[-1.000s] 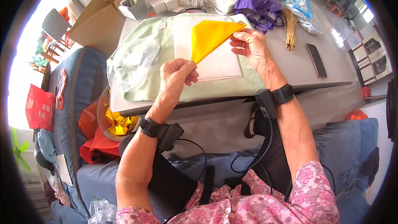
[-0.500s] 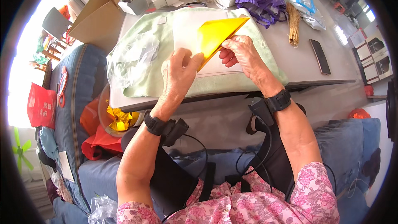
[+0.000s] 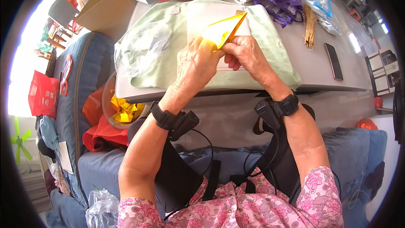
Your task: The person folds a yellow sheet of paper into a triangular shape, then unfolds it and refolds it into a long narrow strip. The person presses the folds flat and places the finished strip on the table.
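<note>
A shiny yellow sheet of folded paper (image 3: 225,30), pointed at its far right tip, is held above the table between both hands. My left hand (image 3: 197,61) grips its near left edge, its fingers closed and partly covering the paper. On the lower right edge, my right hand (image 3: 244,55) pinches the paper between thumb and forefinger, the other fingers curled. The two hands nearly meet at the paper's near side. Under them lie a pale flat board (image 3: 195,20) and a light green cloth (image 3: 270,61).
Clear plastic film (image 3: 145,48) lies on the cloth's left. A purple bag (image 3: 278,1), straw bundle (image 3: 310,27) and phone (image 3: 334,61) are on the table's right. Left below the table edge, a clear tub (image 3: 110,116) holds folded yellow paper pieces (image 3: 123,109). A cardboard box (image 3: 103,10) stands far left.
My left hand has moved right and closer to my right hand. The yellow paper now looks narrower and more tilted, with less of it showing. The whole view has shifted slightly.
</note>
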`<move>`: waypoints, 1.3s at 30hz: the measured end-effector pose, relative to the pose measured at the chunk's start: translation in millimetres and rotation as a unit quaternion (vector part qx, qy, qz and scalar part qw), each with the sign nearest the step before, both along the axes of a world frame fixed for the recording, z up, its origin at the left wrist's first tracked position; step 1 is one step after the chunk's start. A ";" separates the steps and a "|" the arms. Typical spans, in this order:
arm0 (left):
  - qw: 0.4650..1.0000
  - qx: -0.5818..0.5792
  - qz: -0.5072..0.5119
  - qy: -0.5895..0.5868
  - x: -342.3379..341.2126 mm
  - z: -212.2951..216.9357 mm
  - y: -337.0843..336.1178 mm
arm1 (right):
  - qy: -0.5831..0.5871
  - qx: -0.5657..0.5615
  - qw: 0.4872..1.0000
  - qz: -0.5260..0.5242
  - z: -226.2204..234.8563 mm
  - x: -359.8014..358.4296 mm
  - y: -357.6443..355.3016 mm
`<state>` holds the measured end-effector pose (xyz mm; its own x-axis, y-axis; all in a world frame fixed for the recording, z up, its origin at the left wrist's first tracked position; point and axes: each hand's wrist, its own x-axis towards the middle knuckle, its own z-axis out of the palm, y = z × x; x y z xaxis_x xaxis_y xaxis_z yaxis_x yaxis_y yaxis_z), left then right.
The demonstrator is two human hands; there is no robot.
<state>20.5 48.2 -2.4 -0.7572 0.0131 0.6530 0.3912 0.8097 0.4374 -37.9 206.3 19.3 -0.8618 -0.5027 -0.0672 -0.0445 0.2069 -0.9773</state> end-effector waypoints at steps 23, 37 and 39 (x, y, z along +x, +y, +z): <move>0.878 0.418 -0.056 -0.225 -6.3 2.1 -21.1 | -0.064 -0.025 0.996 0.057 5.2 -7.5 18.3; 0.974 0.203 -0.020 -0.103 -11.8 3.5 -26.3 | -0.033 0.065 0.994 0.081 6.8 1.6 5.9; 0.983 0.166 -0.021 -0.070 -14.2 0.5 -27.1 | -0.030 0.068 0.994 0.082 5.8 1.4 6.1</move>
<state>6.3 21.1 -1.9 -0.8429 -0.1505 0.5165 0.3384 0.5980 0.7265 -36.5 212.4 25.1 -0.7613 -0.6191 -0.1927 -0.0307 0.3312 -0.9431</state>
